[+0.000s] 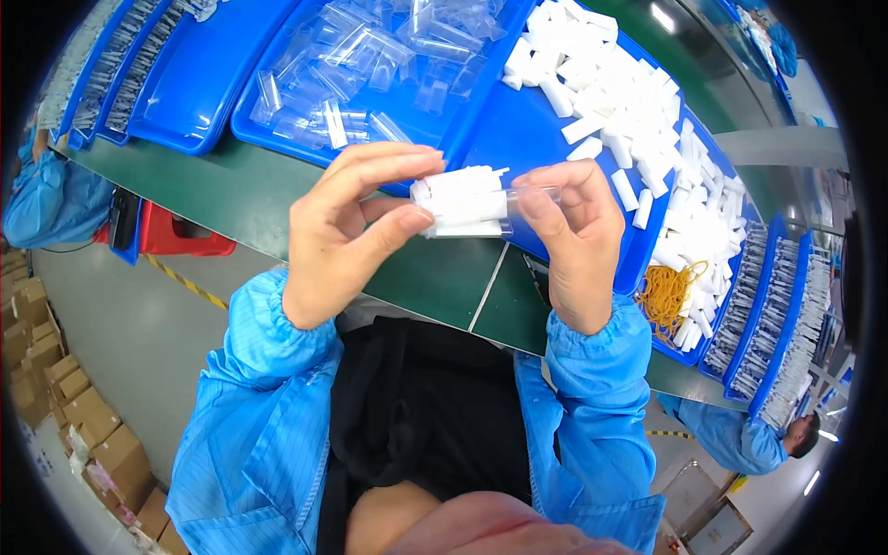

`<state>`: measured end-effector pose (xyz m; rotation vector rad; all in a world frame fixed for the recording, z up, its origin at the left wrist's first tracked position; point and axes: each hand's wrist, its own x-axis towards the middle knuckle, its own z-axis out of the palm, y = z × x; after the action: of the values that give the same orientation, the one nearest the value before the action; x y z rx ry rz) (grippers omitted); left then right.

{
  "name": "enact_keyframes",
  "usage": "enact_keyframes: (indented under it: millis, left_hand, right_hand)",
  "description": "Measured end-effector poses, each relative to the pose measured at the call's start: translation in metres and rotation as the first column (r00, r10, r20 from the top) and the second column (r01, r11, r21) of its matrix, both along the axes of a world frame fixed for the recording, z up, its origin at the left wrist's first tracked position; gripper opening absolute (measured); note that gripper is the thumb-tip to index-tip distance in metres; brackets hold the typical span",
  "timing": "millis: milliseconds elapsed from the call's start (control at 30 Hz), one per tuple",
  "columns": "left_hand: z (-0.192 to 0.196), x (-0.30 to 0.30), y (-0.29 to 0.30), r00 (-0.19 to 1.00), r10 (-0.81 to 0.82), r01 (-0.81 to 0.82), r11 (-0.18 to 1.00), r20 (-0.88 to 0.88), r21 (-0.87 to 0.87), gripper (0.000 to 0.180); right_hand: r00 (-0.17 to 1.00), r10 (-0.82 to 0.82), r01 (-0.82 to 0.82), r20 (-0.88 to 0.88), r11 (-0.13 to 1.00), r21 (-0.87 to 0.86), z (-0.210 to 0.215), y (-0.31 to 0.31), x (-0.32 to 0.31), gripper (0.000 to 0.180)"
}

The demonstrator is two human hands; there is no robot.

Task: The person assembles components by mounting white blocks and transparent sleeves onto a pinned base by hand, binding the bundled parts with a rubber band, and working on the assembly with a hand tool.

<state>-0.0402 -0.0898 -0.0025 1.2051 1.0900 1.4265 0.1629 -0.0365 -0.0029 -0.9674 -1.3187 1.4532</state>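
Observation:
Between my two hands is a small bundle of white cylinders in clear plastic tubes [453, 208], lying level above the table edge. My left hand [338, 222] grips its left end, fingers behind and thumb in front. At the bundle's right side, my right hand [583, 227] pinches a clear tube [544, 192] between thumb and fingers. That tube lines up with one white cylinder; how far the cylinder sits inside it I cannot tell. Beyond my hands, loose clear tubes [370, 60] lie piled in a blue tray [245, 120].
White cylinders [610, 92] heap in a blue tray [499, 129] at the right, with yellow rubber bands [666, 301] at its near end. Narrow blue trays of filled pieces [768, 314] stand far right, others far left. The green table [213, 194] ends before my body. Co-workers sit at both sides.

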Motion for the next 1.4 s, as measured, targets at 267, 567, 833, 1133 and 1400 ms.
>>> enact_keyframes:
  millis: [267, 567, 833, 1133, 1400]
  left_hand:
    - [-0.017, 0.007, -0.001, 0.994, 0.076, -0.060, 0.979, -0.072, 0.195, 0.030]
    - [-0.010, 0.021, -0.003, 0.989, 0.140, -0.145, 0.982, 0.046, 0.123, 0.031]
    - [-0.019, 0.004, -0.009, 0.988, 0.058, -0.047, 0.995, -0.144, 0.083, 0.043]
    - [-0.011, 0.001, -0.005, 0.905, 0.156, -0.019, 0.944, -0.396, 0.329, 0.043]
    - [-0.019, 0.008, -0.003, 0.783, 0.235, 0.042, 0.904, -0.576, 0.426, 0.051]
  right_hand:
    - [0.998, -0.027, 0.024, 0.048, 0.998, 0.053, -0.005, -0.002, 0.002, 0.027]
    - [0.996, 0.090, -0.091, 0.017, 0.991, 0.094, -0.008, -0.003, -0.001, 0.029]
    - [0.992, 0.023, -0.055, 0.122, 0.962, 0.266, -0.014, -0.010, -0.003, 0.033]
    - [0.996, 0.085, -0.085, 0.025, 0.996, 0.004, 0.003, -0.005, 0.000, 0.034]
    - [0.951, 0.034, -0.142, 0.307, 0.930, 0.338, -0.007, 0.001, 0.007, 0.026]
